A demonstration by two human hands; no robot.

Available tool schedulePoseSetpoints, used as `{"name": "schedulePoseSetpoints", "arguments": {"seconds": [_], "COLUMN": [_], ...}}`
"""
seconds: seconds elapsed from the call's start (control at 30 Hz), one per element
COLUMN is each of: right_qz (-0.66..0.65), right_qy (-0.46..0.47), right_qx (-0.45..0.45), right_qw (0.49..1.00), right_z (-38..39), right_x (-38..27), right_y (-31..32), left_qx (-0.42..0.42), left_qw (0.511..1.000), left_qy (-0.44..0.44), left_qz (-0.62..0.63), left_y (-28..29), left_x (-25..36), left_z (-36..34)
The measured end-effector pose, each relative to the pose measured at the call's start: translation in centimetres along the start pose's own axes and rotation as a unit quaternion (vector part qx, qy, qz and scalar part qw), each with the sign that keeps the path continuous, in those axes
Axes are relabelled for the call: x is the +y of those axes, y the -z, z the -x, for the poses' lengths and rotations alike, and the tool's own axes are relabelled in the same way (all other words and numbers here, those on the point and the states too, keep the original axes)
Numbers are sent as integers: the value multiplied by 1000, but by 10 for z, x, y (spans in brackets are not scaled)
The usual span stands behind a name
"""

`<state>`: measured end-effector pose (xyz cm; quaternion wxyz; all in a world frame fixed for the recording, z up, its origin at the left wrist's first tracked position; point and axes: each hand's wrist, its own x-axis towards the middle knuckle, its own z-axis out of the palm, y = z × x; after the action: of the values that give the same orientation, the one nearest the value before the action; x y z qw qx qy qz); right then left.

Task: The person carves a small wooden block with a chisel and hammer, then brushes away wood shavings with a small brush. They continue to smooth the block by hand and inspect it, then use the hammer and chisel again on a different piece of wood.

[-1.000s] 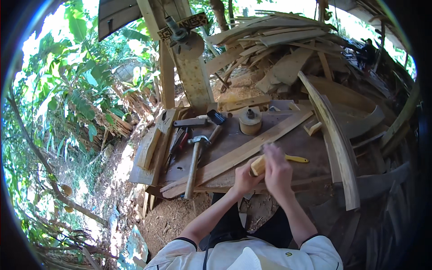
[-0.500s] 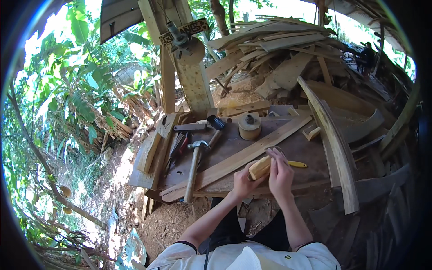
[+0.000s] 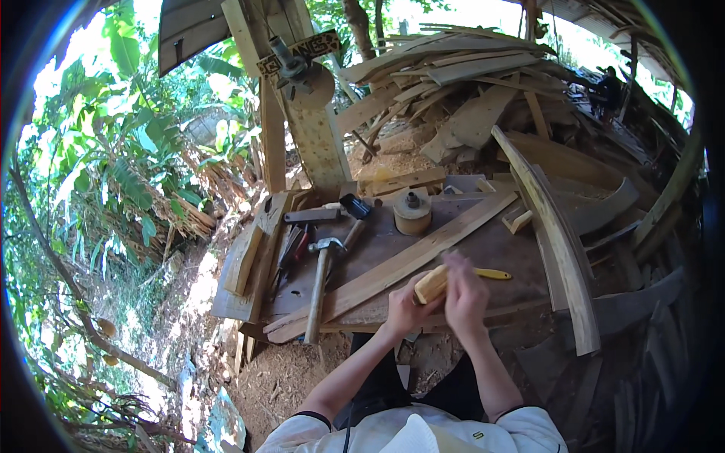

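Observation:
My left hand (image 3: 405,309) is closed round a short pale wooden block (image 3: 432,284), held above the bench's front part. My right hand (image 3: 464,294) is at the block's right side, its fingertips blurred and pressed together; what they hold I cannot make out. Just behind it lies a yellow-handled tool (image 3: 495,273). A long plank (image 3: 472,215) crosses the dark bench top (image 3: 521,279) diagonally. Left of my hands are a claw hammer (image 3: 319,291), a dark-headed mallet (image 3: 355,206) and red-handled pliers (image 3: 302,241). A round wooden piece with a metal bolt (image 3: 412,219) stands at the back.
A curved pole (image 3: 563,257) leans at the bench's right side, with a pile of boards (image 3: 476,83) behind. An upright post with mounted hardware (image 3: 321,143) rises at the back left. Leafy plants (image 3: 128,166) border the left. A distant person (image 3: 608,94) is at the upper right.
My right fingers move over the wooden block and blur again. Both hands and the block sit slightly further left in view. The bench shifted down in view, then slightly left.

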<state>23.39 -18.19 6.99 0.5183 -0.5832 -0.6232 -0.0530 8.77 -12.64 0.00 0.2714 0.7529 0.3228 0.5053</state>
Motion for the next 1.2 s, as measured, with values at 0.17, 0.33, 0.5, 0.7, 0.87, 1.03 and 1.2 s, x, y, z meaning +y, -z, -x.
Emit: {"name": "schedulePoseSetpoints", "arguments": {"seconds": [0.17, 0.33, 0.5, 0.7, 0.87, 1.03, 1.2], "right_qz": [-32, -25, -68, -52, 8, -40, -54], "right_qy": [146, 7, 65, 143, 62, 34, 167], "right_qx": [-74, -10, -8, -62, 17, -10, -67], "right_qw": [986, 1000, 996, 986, 998, 999, 982], "right_z": [19, -3, 7, 22, 3, -2, 20], "right_x": [-36, -7, -11, -18, -1, 16, -16], "right_y": [-3, -1, -16, -25, -21, -9, -11], "left_qx": [-39, 16, 22, 44, 41, 21, 30], "left_qw": [998, 1000, 999, 995, 998, 1000, 997], "left_qy": [2, 6, -19, 12, 11, 0, 0], "left_qz": [-44, 8, 14, 84, 45, -3, 70], "left_y": [11, 3, 2, 3, -2, 0, -1], "left_x": [-15, 9, -8, -19, -16, -11, -31], "left_z": [5, -4, 1, -3, -1, -3, 5]}}
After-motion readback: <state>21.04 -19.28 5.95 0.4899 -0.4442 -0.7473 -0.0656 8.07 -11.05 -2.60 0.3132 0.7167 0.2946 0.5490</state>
